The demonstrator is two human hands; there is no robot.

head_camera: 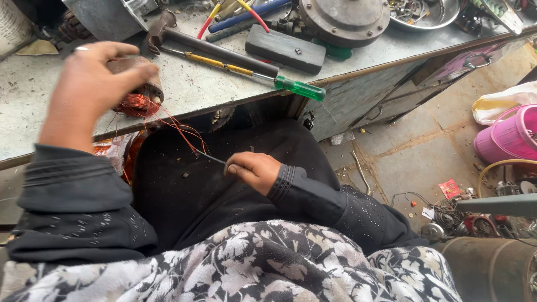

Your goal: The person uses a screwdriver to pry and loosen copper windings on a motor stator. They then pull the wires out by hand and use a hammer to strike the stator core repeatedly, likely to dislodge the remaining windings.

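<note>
Left hand [98, 78] clenched over round copper-wound motor coil [137, 100] at grey metal bench [33, 106] edge; right hand [254, 169] pinches thin dark tool [211, 158] in lap; red copper wires [182, 131] slant from coil down toward the right fingers; left nearer coil.

coil [139, 103] half hidden, left hand [95, 78] blurred

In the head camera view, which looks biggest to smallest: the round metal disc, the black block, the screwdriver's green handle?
1. Round metal disc, though cut off by the frame's top edge.
2. Black block.
3. Green handle.
</note>
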